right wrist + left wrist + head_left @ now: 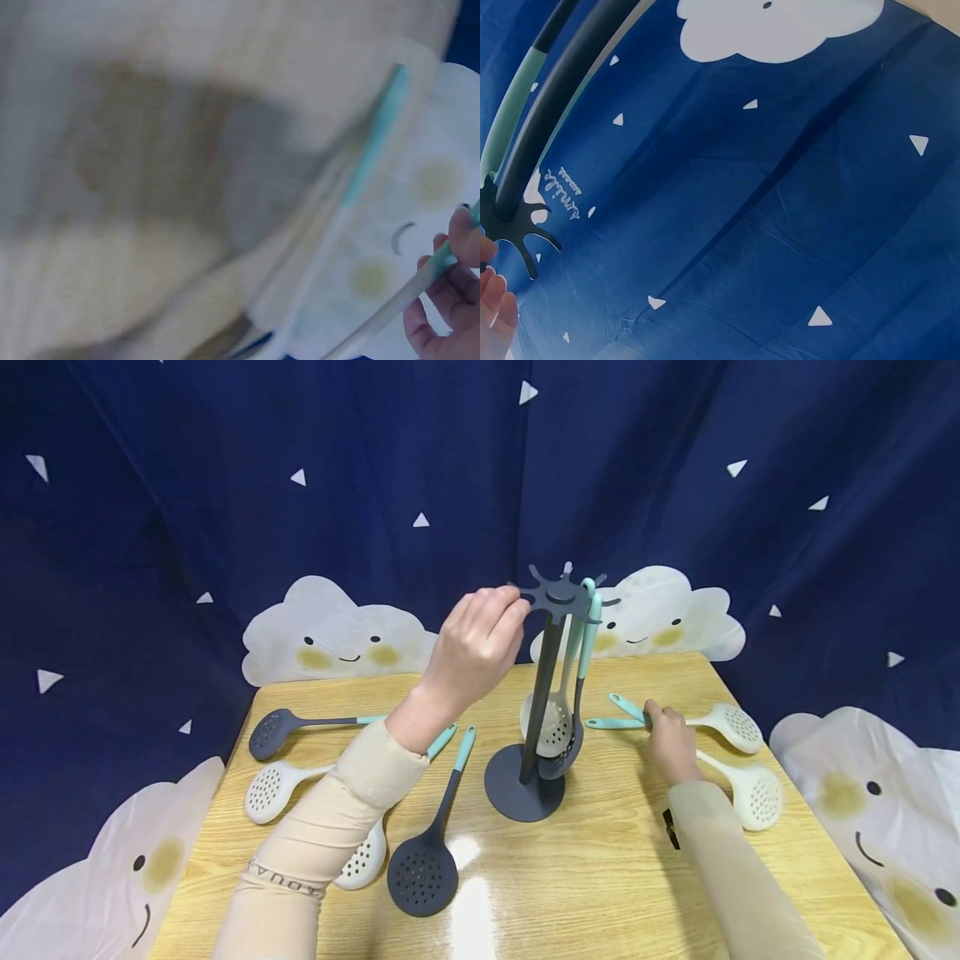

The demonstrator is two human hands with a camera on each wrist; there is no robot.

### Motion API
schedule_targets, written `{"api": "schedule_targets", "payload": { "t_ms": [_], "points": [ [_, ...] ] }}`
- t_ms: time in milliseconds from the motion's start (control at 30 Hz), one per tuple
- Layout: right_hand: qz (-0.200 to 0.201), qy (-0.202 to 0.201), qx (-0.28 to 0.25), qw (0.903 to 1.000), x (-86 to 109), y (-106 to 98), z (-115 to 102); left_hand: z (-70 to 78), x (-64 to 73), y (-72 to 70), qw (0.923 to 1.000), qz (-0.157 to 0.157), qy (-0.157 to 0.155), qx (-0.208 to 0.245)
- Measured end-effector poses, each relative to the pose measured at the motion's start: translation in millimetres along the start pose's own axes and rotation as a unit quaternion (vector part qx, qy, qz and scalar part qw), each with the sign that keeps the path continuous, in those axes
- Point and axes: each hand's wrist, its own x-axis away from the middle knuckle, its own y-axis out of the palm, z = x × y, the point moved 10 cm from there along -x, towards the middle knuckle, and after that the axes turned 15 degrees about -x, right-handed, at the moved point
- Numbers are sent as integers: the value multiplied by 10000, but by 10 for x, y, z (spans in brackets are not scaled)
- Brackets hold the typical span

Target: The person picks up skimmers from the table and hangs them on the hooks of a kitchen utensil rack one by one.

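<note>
My left hand is at the top of a dark utensil stand, its fingers curled at one of the hooks. In the left wrist view, fingertips show right at the hooked top. A white skimmer and a dark slotted ladle hang from the stand's far right side by teal handles. My right hand is low over the table's right side, pinching a white-shafted skimmer by its teal handle. Two white skimmers lie there, one head farther back, the other nearer.
Left of the stand lie a dark skimmer, a dark ladle-like utensil and white skimmers, partly hidden by my left sleeve. The wooden table ends at a blue curtain with cloud shapes.
</note>
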Motion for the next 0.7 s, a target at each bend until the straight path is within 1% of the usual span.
{"api": "schedule_targets", "payload": {
  "t_ms": [200,367,500,633,700],
  "points": [
    [593,-252,-334,9974,-68,-267,-272,10,-10,-2,10000,-4,33,-9],
    [902,-294,-915,9913,-77,-461,-442,9,-5,-1,10000,-11,31,-48],
    [1115,-307,-1391,9835,-64,-610,-569,12,-5,-1,10000,-7,36,-59],
    [1429,-491,-1745,9730,-49,-765,-727,14,-5,-5,10000,9,46,-56],
    [1520,-603,-1900,9681,-35,-834,-825,14,-3,-5,10000,17,49,-59]
  ]
}}
